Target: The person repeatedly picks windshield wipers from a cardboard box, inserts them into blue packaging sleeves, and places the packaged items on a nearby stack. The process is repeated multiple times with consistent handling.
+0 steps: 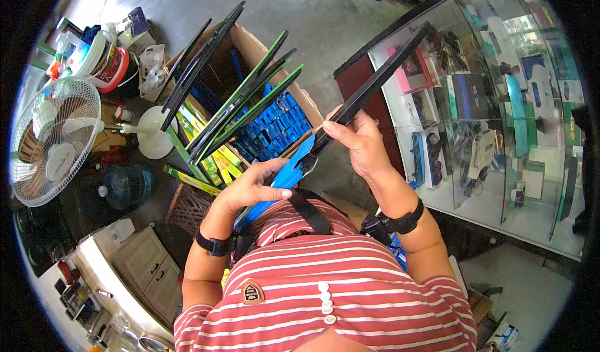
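A long black wiper blade (pixel 370 87) slants up and to the right, pinched between the thumb and fingers of my right hand (pixel 363 138). Its lower end meets the open end of a blue sleeve-like package (pixel 287 176); how far it goes inside cannot be told. My left hand (pixel 253 185) grips this blue package, thumb on top, in front of my waist. Beyond it stands an open cardboard box (pixel 260 52) filled partly with rows of blue packages (pixel 276 129). Several black wiper blades (pixel 206 63) and green-edged ones (pixel 248 103) lie across the box.
Green and yellow cartons (pixel 218 162) line the box's near left side. A standing fan (pixel 56 141) and a large water bottle (pixel 124 185) are at left. The glass display case (pixel 473 117) runs along the right. A woven stool (pixel 190 209) stands below the cartons.
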Motion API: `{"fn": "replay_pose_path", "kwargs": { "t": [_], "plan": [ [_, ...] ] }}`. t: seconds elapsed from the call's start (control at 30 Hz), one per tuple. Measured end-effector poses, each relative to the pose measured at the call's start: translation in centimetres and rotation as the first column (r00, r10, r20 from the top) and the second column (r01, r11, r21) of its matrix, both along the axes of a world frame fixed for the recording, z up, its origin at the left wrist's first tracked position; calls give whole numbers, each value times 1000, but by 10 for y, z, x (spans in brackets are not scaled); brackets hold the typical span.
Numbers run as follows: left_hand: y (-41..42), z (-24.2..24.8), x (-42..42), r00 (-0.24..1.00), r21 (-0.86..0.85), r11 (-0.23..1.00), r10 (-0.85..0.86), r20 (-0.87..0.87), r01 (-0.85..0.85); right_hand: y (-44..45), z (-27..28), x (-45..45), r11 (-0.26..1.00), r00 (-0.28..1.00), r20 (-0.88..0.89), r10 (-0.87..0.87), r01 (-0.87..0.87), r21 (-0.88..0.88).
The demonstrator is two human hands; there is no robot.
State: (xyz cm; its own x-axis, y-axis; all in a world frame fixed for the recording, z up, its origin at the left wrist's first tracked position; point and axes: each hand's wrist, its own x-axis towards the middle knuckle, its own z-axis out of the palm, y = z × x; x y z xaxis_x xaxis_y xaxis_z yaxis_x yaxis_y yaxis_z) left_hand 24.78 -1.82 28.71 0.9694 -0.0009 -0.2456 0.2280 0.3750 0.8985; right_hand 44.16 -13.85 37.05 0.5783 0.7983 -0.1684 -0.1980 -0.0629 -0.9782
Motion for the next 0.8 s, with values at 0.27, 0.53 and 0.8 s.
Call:
{"fn": "replay_pose_path", "kwargs": {
  "t": [0.27, 0.53, 0.8],
  "plan": [
    [-1, 3, 2, 1000, -91, 996, -26, 5, 26, -8, -7, -1, 998, 998, -62, 6, -10, -58],
    [0, 3, 2, 999, -35, 998, -52, 9, 52, -17, -19, -4, 991, 991, -96, 92, -100, -84],
    [-4, 7, 1, 999, 23, 1000, -13, -36, 14, -26, -33, -17, 973, 961, -160, 225, -229, -8]
  ]
}}
